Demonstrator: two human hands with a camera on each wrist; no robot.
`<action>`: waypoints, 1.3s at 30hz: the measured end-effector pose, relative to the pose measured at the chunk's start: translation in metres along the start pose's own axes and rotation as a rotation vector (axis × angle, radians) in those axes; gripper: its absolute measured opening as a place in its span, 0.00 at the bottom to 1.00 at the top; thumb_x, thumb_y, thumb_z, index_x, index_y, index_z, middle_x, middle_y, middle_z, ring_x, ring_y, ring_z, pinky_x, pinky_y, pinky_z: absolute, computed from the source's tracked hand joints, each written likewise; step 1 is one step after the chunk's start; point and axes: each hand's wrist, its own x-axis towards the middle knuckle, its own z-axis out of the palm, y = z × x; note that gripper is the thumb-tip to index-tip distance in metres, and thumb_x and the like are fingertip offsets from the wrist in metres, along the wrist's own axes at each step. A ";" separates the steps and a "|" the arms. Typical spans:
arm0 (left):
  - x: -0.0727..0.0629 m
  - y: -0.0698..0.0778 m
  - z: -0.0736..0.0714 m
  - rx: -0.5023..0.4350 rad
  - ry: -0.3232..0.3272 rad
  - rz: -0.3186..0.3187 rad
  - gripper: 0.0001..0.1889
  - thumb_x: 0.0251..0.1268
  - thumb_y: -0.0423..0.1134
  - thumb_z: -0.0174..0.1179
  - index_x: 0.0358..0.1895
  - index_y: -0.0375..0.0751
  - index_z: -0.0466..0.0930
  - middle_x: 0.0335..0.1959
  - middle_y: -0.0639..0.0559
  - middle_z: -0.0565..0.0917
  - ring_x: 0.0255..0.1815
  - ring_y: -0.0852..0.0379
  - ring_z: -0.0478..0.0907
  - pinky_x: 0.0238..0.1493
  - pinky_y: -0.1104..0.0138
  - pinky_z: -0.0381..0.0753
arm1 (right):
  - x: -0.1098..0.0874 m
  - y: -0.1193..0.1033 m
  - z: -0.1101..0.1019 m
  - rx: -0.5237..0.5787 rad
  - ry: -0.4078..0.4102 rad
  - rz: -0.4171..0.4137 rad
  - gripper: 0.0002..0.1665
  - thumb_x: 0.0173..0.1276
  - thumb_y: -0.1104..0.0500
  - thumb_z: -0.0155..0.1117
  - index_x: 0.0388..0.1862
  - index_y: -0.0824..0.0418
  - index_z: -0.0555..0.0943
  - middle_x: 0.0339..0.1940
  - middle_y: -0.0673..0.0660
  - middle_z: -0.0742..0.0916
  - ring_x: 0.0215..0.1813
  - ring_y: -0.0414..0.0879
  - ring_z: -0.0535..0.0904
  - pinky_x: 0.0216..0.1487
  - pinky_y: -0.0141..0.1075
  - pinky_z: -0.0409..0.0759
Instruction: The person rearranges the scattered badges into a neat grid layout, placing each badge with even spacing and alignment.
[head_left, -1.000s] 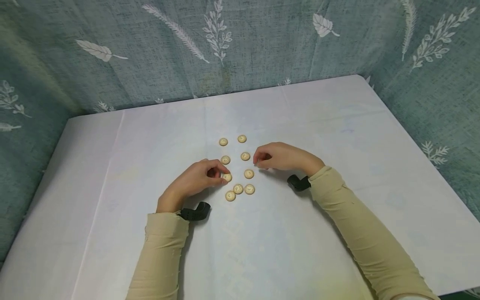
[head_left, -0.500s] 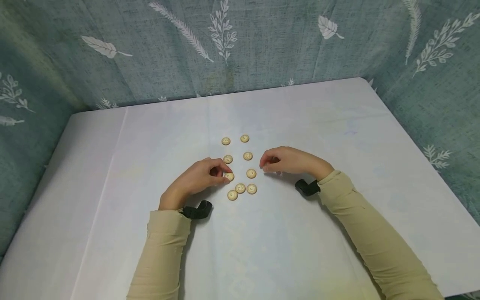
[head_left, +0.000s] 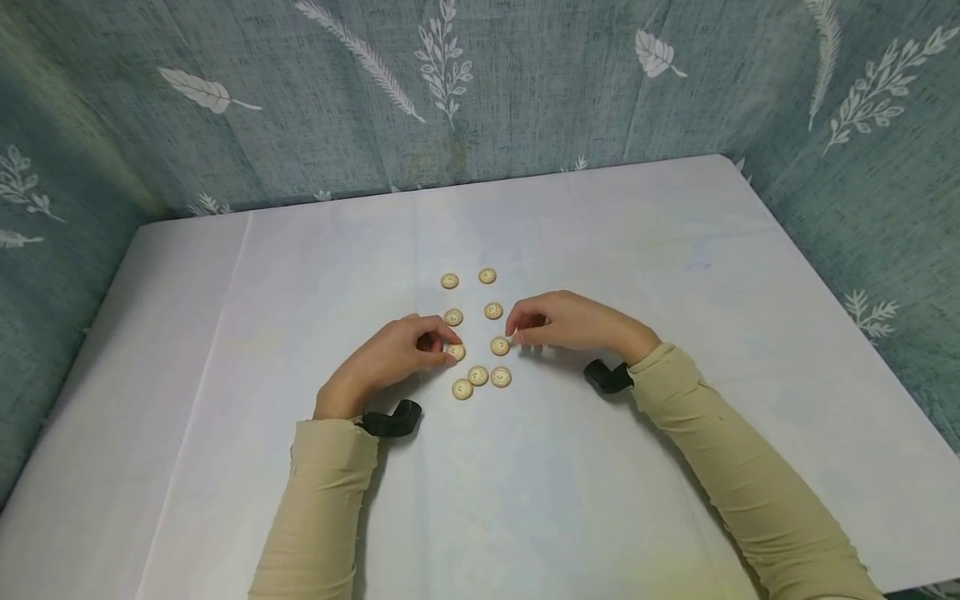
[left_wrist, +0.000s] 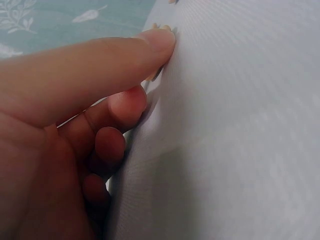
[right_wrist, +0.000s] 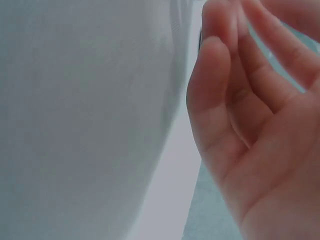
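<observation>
Cream round buttons with dark marks at their middles lie in two loose columns on the white table. In the head view my left hand (head_left: 393,360) pinches the edges of a left-column button (head_left: 456,352) between thumb and forefinger, low at the table. The left wrist view has the thumb (left_wrist: 150,45) partly hiding that button's edge. My right hand (head_left: 566,321) comes in from the right, fingers loosely bent, its fingertips right at the edge of a right-column button (head_left: 499,346). Thumb and fingertips lie close together in the right wrist view, with no button plainly between them.
Two buttons lie above the left hand, the nearer button (head_left: 453,317) close to its forefinger. A button (head_left: 492,311) and another farther button (head_left: 487,276) continue the right column. Nearest me are a button (head_left: 462,389) and its neighbours. A green leaf-print curtain (head_left: 525,92) borders the table (head_left: 225,333).
My right hand drew back slightly to the right, then came in left to the right-column button. My left hand stays at its button. The head view shifted slightly.
</observation>
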 end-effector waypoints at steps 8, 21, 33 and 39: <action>0.001 0.000 0.000 0.014 -0.004 0.020 0.09 0.52 0.44 0.64 0.38 0.57 0.77 0.26 0.54 0.73 0.32 0.57 0.67 0.34 0.64 0.66 | -0.003 -0.012 0.005 -0.041 -0.103 -0.001 0.11 0.61 0.53 0.59 0.44 0.50 0.77 0.31 0.46 0.81 0.34 0.40 0.75 0.39 0.36 0.71; 0.000 0.002 0.001 0.040 0.012 0.013 0.09 0.51 0.44 0.64 0.37 0.56 0.78 0.26 0.54 0.73 0.32 0.57 0.67 0.34 0.64 0.66 | -0.003 -0.016 0.014 -0.130 -0.173 -0.033 0.11 0.58 0.55 0.63 0.41 0.50 0.77 0.27 0.43 0.80 0.32 0.38 0.74 0.37 0.34 0.70; 0.001 0.003 0.002 0.032 0.013 0.021 0.10 0.50 0.43 0.66 0.37 0.54 0.79 0.26 0.54 0.73 0.32 0.57 0.66 0.33 0.64 0.65 | -0.002 -0.021 0.021 -0.194 -0.146 -0.064 0.11 0.56 0.56 0.64 0.39 0.50 0.77 0.22 0.44 0.77 0.25 0.37 0.71 0.30 0.31 0.68; 0.002 0.002 0.002 0.023 0.011 0.027 0.10 0.50 0.42 0.66 0.37 0.54 0.79 0.25 0.54 0.73 0.31 0.57 0.67 0.33 0.65 0.66 | -0.002 -0.023 0.025 -0.234 -0.126 -0.046 0.13 0.55 0.56 0.66 0.39 0.49 0.76 0.21 0.44 0.76 0.24 0.36 0.70 0.30 0.31 0.67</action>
